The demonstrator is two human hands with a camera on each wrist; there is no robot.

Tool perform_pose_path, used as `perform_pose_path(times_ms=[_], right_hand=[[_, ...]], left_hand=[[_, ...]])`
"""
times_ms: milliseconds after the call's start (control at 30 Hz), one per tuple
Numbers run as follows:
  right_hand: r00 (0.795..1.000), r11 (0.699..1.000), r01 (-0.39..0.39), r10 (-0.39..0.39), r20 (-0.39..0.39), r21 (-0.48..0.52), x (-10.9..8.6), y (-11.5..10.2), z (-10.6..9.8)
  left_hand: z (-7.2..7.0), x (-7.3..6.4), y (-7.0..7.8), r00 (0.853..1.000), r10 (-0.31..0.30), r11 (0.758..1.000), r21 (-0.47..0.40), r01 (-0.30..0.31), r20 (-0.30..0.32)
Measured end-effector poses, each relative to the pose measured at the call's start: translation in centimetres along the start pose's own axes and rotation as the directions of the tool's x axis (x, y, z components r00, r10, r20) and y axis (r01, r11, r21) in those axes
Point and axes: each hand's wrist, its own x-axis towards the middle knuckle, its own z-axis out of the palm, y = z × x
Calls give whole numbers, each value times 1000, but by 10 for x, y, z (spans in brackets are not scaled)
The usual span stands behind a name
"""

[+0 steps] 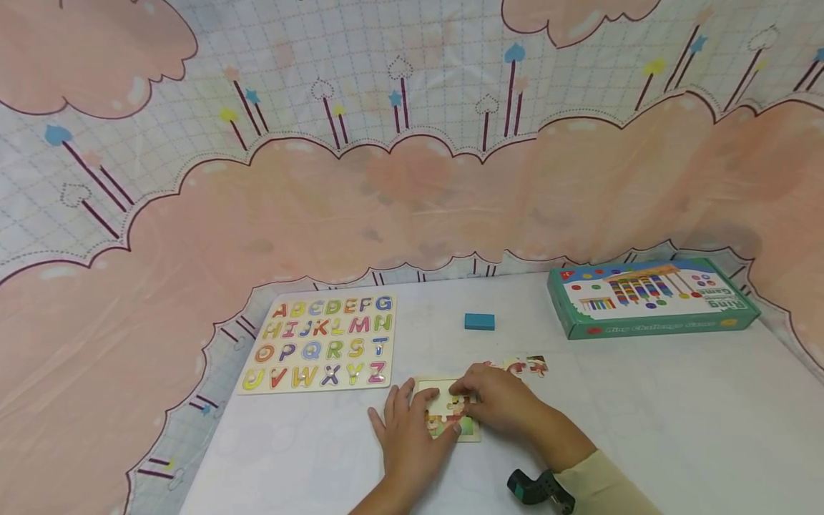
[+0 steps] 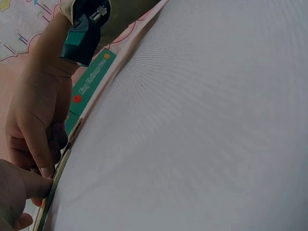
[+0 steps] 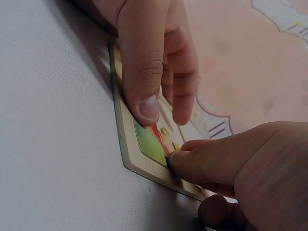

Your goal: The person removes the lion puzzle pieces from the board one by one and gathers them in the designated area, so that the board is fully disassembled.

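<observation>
A small wooden jigsaw puzzle board point(image 1: 475, 433) lies on the white table, with picture pieces set in its lower part. My left hand point(image 1: 412, 433) rests over its left side, fingers spread, and the thumb presses near the green piece point(image 3: 150, 148) in the right wrist view. From the right, my right hand point(image 1: 505, 400) pinches a puzzle piece point(image 1: 457, 405) between thumb and forefinger, low over the board's middle. Part of that piece is hidden by the fingers. Loose puzzle pieces point(image 1: 536, 366) lie just behind the right hand.
An alphabet board point(image 1: 322, 343) with colourful letters lies at the left. A blue block point(image 1: 479, 322) sits farther back, and a green Ring Challenge Game box point(image 1: 656, 297) stands at the back right. A black wrist device point(image 1: 541, 490) is by the right sleeve.
</observation>
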Motion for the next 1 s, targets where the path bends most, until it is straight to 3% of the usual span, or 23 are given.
perform_pose_path(times_ms=[500, 1000], right_hand=[[1000, 999, -28, 28, 4, 26, 0, -2, 1], [1000, 996, 4, -5, 12, 87, -1, 0, -2]], left_hand=[[-1, 0, 0, 1000, -3, 1000, -2, 3, 11], [3, -1, -2, 1000, 14, 1000, 1, -14, -13]])
